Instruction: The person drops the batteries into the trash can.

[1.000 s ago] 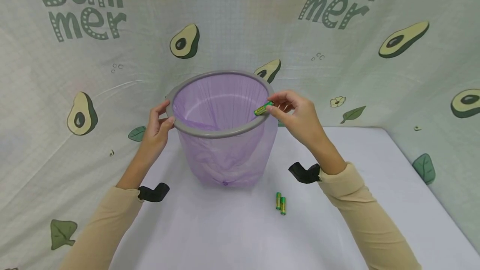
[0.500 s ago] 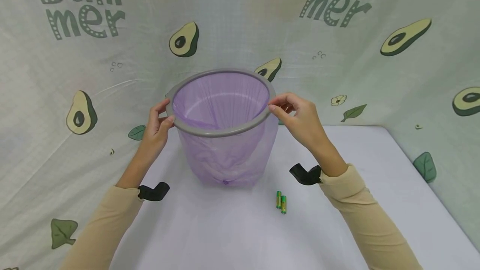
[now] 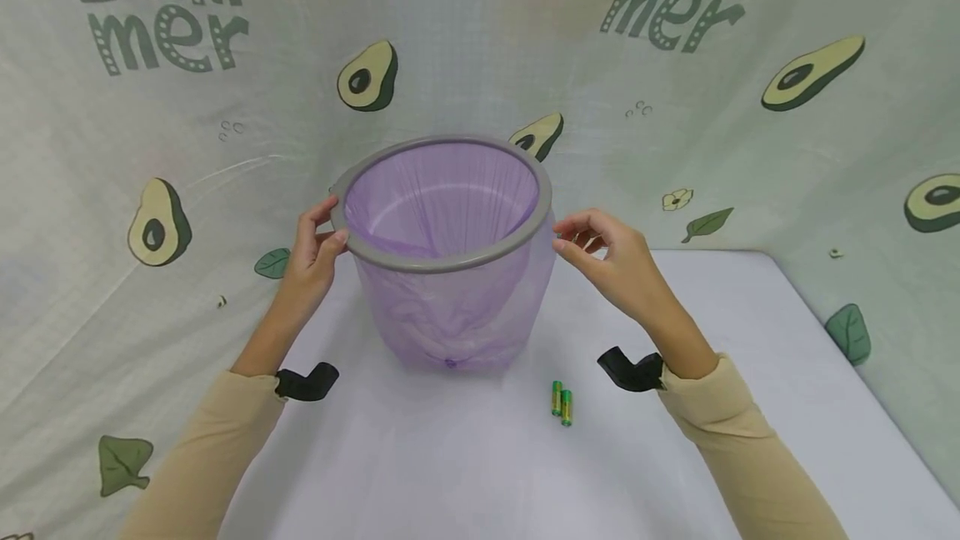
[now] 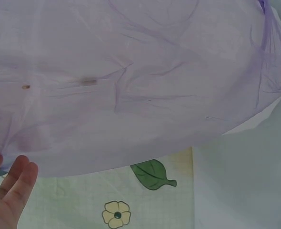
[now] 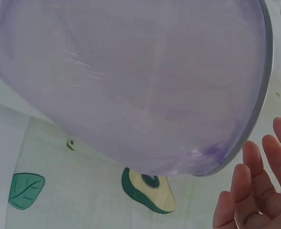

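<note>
A trash can (image 3: 450,265) with a grey rim and a purple bag over it stands on the white table. My left hand (image 3: 311,261) holds its rim at the left, thumb in front and fingers behind. In the left wrist view, fingertips (image 4: 21,179) show beside the purple bag (image 4: 131,95). Just off the right side of the can is my right hand (image 3: 607,261), fingers loosely bent with nothing between them. The right wrist view shows its fingers (image 5: 252,181) apart from the rim (image 5: 266,71). Two green batteries (image 3: 567,408) lie side by side on the table. The can's bottom is hidden.
A pale cloth (image 3: 450,40) printed with avocados and leaves hangs behind and at the sides. The white table (image 3: 465,465) extends in front of the can, its right edge running diagonally. Black wrist mounts (image 3: 630,369) stick out at both cuffs.
One second ago my right hand pinched a green battery over the rim. The battery has left the fingers and is out of sight; the hand has drawn back right and down. Left hand stays.
</note>
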The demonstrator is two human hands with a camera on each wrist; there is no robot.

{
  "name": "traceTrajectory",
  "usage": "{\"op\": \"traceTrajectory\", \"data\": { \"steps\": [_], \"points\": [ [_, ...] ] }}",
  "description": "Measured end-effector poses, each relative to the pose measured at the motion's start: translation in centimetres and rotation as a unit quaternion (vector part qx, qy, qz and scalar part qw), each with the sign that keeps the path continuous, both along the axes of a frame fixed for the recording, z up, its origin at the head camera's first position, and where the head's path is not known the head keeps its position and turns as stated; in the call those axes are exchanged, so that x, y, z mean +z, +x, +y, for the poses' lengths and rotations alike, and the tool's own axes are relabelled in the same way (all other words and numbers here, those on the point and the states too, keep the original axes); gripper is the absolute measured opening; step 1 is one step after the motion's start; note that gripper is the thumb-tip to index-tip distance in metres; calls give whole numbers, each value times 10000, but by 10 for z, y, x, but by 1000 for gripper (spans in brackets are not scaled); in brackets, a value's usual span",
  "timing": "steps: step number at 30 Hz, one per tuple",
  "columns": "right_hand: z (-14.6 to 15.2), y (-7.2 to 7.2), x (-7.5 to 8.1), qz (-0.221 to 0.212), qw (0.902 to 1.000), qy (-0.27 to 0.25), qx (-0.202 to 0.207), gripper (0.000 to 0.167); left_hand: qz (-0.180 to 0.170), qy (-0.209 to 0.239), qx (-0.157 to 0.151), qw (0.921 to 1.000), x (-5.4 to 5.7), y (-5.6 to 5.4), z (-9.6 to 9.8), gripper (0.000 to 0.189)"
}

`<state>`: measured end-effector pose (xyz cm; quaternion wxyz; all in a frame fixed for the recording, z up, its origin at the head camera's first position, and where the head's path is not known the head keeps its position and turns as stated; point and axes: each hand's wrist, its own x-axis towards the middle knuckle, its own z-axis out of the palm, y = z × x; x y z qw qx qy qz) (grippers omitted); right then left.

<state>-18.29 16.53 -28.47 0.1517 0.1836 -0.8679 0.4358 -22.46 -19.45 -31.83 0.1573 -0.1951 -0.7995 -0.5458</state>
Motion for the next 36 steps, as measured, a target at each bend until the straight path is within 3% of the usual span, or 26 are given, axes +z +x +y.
{"op": "traceTrajectory", "data": {
  "steps": [5,13,21,29,36],
  "points": [
    [11,5,-21,-345,9992,219,-30,27,-86,26,-15,10000,2,0,-1,50],
    [21,17,-67,-960,9933,646,28,36,-95,113,7,9999,2,-1,0,49],
    [26,29,-113,-1299,9872,922,14,38,-83,145,-58,9998,-1,0,1,49],
    [26,41,-142,-2185,9714,926,-18,43,-70,68,-17,10000,0,1,1,49],
    [22,51,-165,-2521,9626,979,-162,49,-63,102,-3,9999,0,2,1,49]
  ]
}}
